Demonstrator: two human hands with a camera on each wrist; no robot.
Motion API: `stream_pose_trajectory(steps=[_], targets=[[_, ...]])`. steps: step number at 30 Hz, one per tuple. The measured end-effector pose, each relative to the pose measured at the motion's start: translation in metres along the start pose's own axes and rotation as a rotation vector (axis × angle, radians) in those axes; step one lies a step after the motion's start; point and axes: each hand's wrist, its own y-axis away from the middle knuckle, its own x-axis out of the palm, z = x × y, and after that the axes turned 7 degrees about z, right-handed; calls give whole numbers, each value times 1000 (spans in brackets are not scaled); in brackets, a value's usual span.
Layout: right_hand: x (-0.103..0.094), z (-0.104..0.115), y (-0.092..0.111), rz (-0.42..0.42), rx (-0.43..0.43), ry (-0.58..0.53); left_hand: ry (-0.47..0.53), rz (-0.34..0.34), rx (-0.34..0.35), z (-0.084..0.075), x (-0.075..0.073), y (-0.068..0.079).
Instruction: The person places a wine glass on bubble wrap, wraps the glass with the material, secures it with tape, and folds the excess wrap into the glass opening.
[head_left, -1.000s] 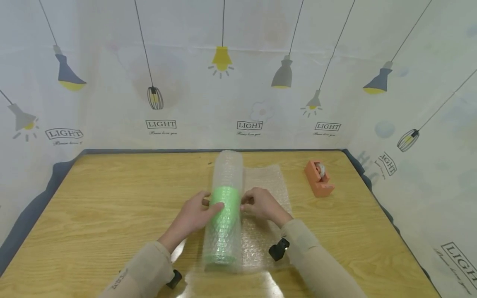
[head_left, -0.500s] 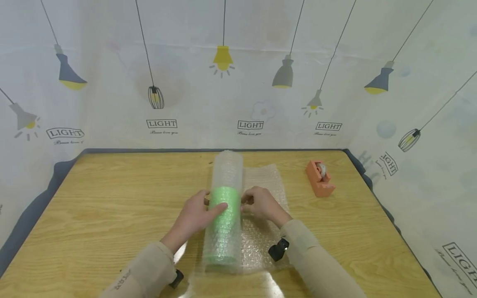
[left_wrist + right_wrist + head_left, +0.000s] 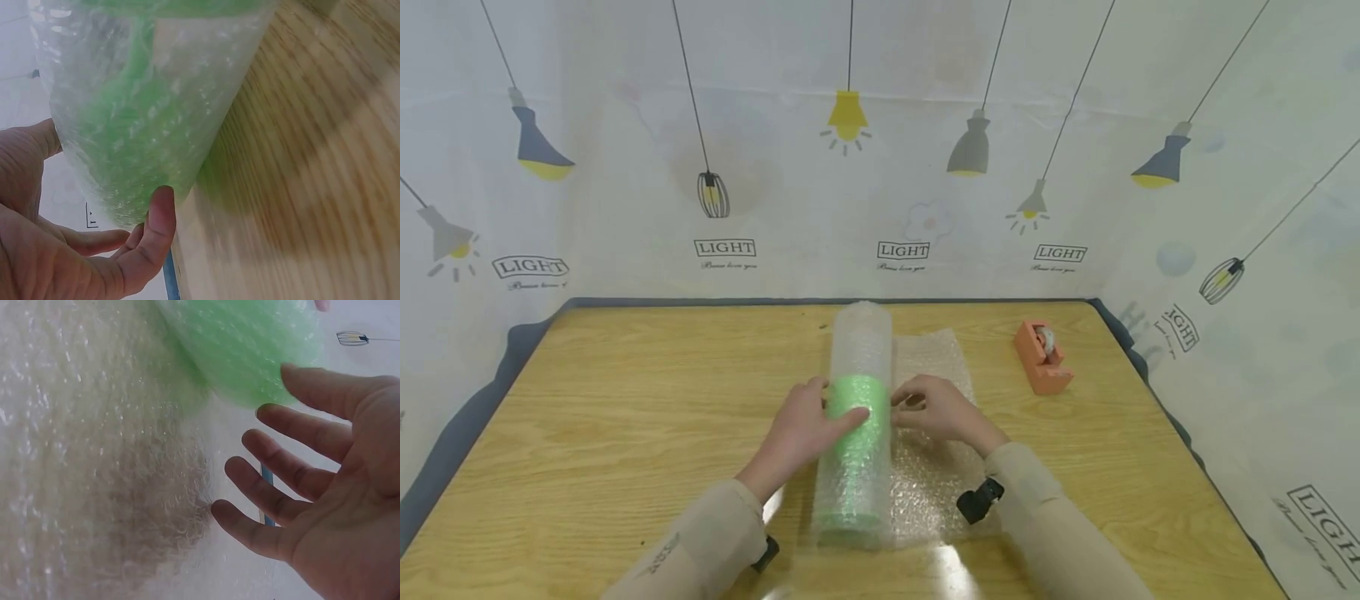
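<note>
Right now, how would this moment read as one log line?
left hand: on green roll; right hand: at roll's right side; bubble wrap: round roll, loose part rightward; tape dispenser: unheld, farther right

Your left hand [image 3: 801, 427] is pointing its thumb [image 3: 853, 418] toward your loose-fingered right hand [image 3: 943, 410]; behind them, your forearms [image 3: 700, 533] are slanting inward.
</note>
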Motion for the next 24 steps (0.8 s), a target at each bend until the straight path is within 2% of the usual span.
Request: stream_pose_trajectory(steps=[5,9,13,18,24], targets=[[-5,-2,4,15,-2,-87,-29,0,-13,-5,3,-1],[-4,-3,4,-1,3,-73,-40,4,-24,-7,5,-3],[-2,-3,2,-21,-1,-52,-10,20,-23,-7,7,-4],[-1,-3,1,-29,-1,-30,45,45,-7,-5,8,-4],[0,-3,2,-31,-27,-8,44,76,14,-4,5,-1]])
